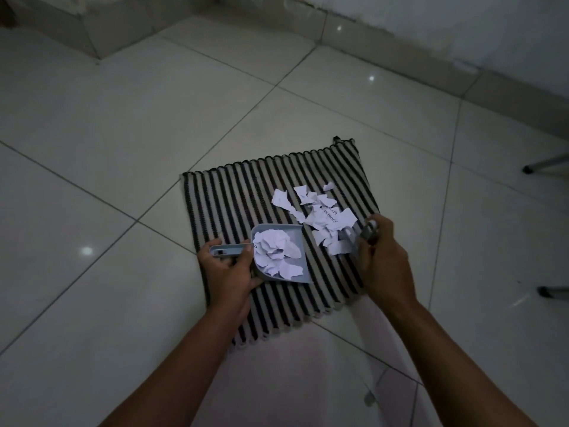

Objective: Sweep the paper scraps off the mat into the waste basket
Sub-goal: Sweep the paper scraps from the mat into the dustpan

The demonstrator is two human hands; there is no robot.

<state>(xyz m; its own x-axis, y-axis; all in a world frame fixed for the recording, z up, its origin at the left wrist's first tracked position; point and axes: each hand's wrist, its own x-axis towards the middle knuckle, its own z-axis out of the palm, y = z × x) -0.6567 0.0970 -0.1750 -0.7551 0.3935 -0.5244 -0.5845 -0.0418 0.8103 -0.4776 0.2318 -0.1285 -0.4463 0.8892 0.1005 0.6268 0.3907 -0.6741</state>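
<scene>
A black-and-white striped mat (246, 192) lies on the tiled floor. Torn white paper scraps (320, 217) are piled on its right half. My left hand (228, 272) grips the handle of a small pale blue dustpan (300, 269) resting on the mat. The pan holds crumpled scraps (277, 251), and its open edge faces the pile. My right hand (381, 257) grips a small hand brush (365, 234) at the right edge of the pile, its bristles touching the scraps. No waste basket is in view.
Glossy white floor tiles (123, 149) surround the mat. A low step or ledge (92, 26) runs along the top left and a wall base (431, 41) along the top right. Two metal furniture legs (545, 164) (554, 291) stand at the right edge.
</scene>
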